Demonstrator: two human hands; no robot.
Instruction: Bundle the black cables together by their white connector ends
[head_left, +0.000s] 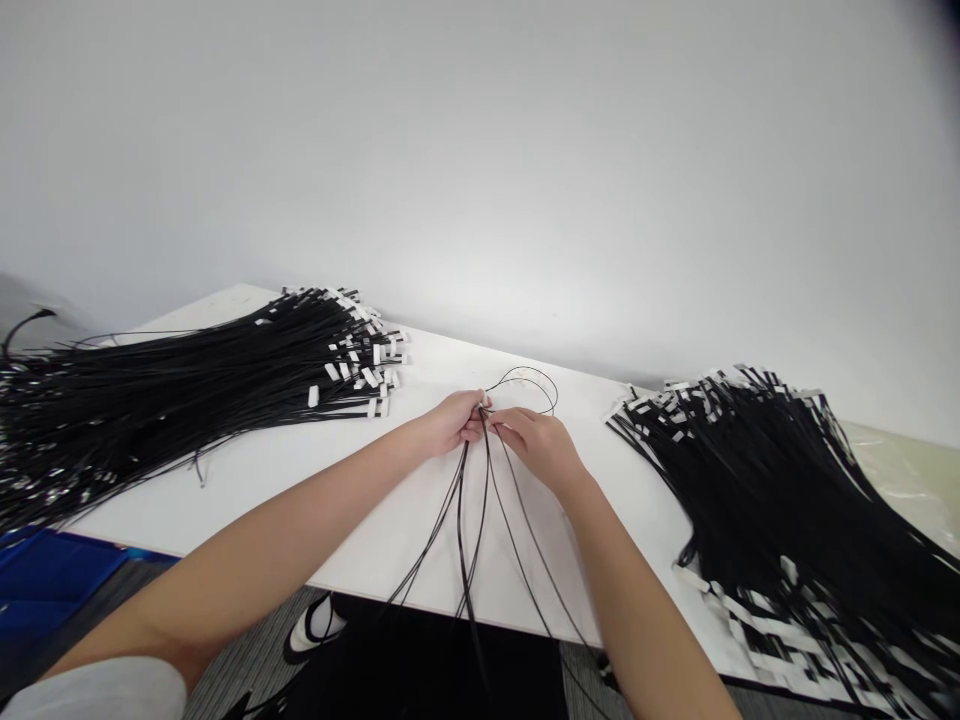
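Near the centre of the frame, the left hand (456, 418) had its thumb and fingers closed on a few black cables (460, 508), with a small white piece (484, 402) at its fingertips. Just beside it, the right hand (538, 443) pinched the cables between thumb and forefinger; which strand it gripped was too small to tell. From the hands the strands fanned down across the white table (637, 540) and over its near edge at the bottom middle of the frame, while a thin loop (556, 392) curved out just above the right hand. At the left of the frame lay a thick pile of black cables (187, 380), its white connectors (377, 355) facing the middle. A second pile (787, 480) spread over the right side, white at both its upper and lower ends. A blue container (60, 570) showed at the lower left, and a pale wall (480, 180) filled the top.
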